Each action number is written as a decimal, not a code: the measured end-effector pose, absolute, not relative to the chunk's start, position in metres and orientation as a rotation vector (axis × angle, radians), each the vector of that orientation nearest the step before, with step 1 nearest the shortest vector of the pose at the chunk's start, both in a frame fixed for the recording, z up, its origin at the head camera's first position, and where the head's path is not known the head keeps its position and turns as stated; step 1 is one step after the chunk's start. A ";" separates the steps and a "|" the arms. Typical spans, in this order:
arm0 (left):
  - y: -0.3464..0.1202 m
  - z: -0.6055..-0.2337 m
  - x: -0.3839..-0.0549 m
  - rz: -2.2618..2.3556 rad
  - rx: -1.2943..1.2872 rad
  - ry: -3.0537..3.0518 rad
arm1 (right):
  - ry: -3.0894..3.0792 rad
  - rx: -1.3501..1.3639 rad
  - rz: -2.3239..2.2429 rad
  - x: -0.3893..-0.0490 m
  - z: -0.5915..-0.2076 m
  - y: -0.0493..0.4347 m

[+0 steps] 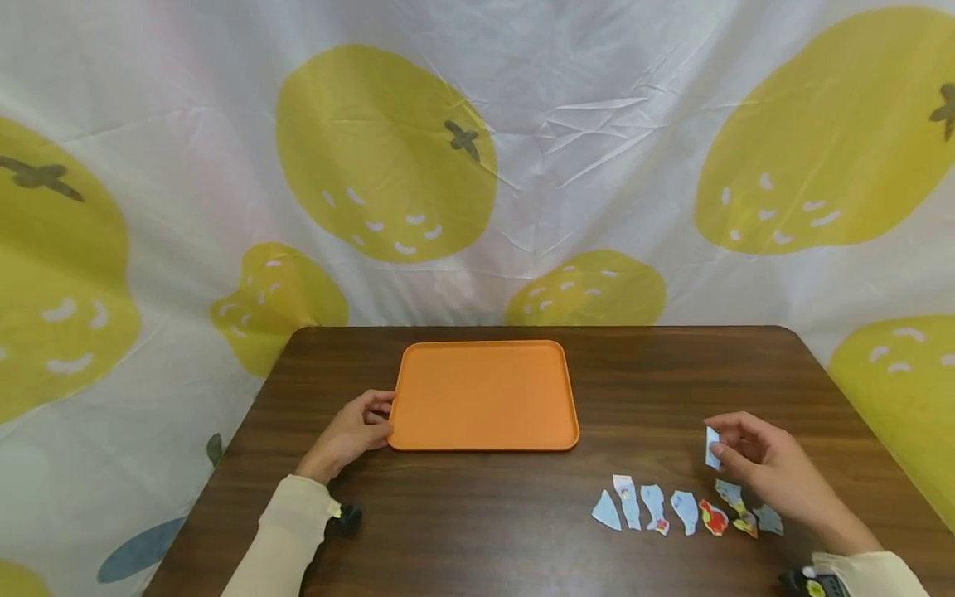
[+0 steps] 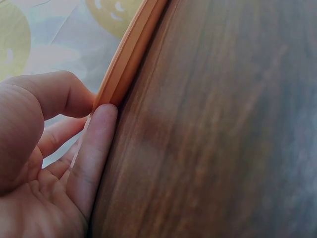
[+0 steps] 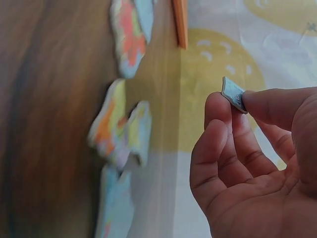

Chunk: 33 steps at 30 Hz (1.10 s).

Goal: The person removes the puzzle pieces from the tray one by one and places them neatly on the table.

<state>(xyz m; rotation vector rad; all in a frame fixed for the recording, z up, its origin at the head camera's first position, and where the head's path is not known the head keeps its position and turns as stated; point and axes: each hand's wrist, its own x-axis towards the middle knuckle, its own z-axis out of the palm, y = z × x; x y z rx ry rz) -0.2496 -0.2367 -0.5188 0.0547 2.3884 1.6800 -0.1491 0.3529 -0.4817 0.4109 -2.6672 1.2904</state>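
My left hand [image 1: 351,433] is at the left edge of the orange tray [image 1: 485,398], finger and thumb pinching its rim; the left wrist view shows their tips on the tray's side wall [image 2: 126,54] close to the tabletop. Over the right part of the table, my right hand [image 1: 772,464] pinches a small pale-blue puzzle piece [image 1: 712,448] between thumb and fingertips. In the right wrist view this puzzle piece [image 3: 233,94] is seen nearly edge-on, held up off the table. Its other fingers are loosely curled.
Several irregular puzzle pieces lie in a row in front of the right hand, among them a red one [image 1: 713,517], a pale-blue triangular one [image 1: 607,510] and a yellow-and-blue one [image 1: 739,506]. The dark wooden table [image 1: 477,531] meets a fruit-print curtain [image 1: 522,166] at the back.
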 end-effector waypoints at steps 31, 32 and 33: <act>-0.235 -0.511 -0.246 1.643 0.065 2.394 | -2.832 0.352 1.121 -0.113 -0.496 0.440; -0.236 -0.513 -0.247 1.646 0.064 2.395 | -2.845 0.354 1.127 -0.112 -0.497 0.441; -0.237 -0.515 -0.248 1.648 0.065 2.398 | -2.861 0.367 1.132 -0.111 -0.497 0.443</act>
